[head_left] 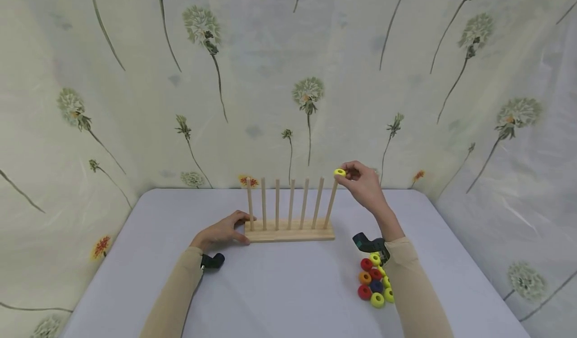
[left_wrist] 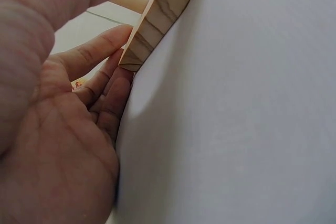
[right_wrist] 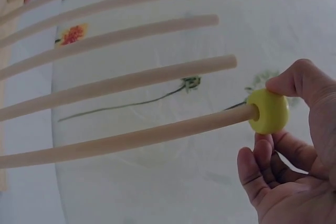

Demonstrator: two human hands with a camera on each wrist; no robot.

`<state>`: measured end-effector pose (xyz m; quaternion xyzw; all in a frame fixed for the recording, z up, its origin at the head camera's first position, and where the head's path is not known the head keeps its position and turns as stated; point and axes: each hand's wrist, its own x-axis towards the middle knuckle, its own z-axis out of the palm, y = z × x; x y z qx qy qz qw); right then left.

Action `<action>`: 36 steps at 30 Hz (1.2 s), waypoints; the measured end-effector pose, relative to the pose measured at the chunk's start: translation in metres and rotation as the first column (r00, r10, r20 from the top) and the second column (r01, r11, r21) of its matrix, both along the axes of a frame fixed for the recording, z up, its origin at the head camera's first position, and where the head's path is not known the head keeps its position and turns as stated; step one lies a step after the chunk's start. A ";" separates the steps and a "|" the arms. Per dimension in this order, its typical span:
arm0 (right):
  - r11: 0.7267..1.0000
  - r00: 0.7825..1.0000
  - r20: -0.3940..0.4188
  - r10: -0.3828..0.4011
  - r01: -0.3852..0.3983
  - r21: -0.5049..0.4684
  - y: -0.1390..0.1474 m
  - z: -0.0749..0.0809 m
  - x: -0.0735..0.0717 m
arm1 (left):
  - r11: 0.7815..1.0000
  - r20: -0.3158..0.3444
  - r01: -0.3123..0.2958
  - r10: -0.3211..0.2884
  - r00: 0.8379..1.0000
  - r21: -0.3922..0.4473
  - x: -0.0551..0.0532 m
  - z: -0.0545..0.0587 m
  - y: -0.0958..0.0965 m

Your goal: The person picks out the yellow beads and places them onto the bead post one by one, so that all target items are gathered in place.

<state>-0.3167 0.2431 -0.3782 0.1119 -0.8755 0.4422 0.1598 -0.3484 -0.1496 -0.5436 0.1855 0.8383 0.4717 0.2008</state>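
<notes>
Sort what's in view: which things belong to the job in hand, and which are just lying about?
In the job:
yellow bead, pinched by the right hand on the tip of the rightmost peg
wooden peg rack, held by the left hand
loose beads, probably

Just there:
table
dandelion-print backdrop
black wrist devices

A pale sheet (head_left: 266,97) printed with slender, long-stemmed, grey-green dandelions (head_left: 308,90) is hanging behind the table (head_left: 279,288) and along both its sides; small red-orange flowers (head_left: 101,247) are dotting the sheet's lower part, while the table's pale lavender-white top is spreading out to rounded far corners
</notes>
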 end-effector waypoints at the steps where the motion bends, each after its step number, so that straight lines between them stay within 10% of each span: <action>1: 1.000 1.000 0.001 0.000 0.000 -0.001 0.000 0.000 0.000 | 1.000 0.005 -0.001 0.001 1.000 -0.001 0.000 0.000 0.000; 36: 0.999 0.996 0.078 0.030 -0.032 0.028 -0.001 -0.016 -0.002 | 1.000 0.004 -0.001 0.001 1.000 0.007 0.000 0.000 0.000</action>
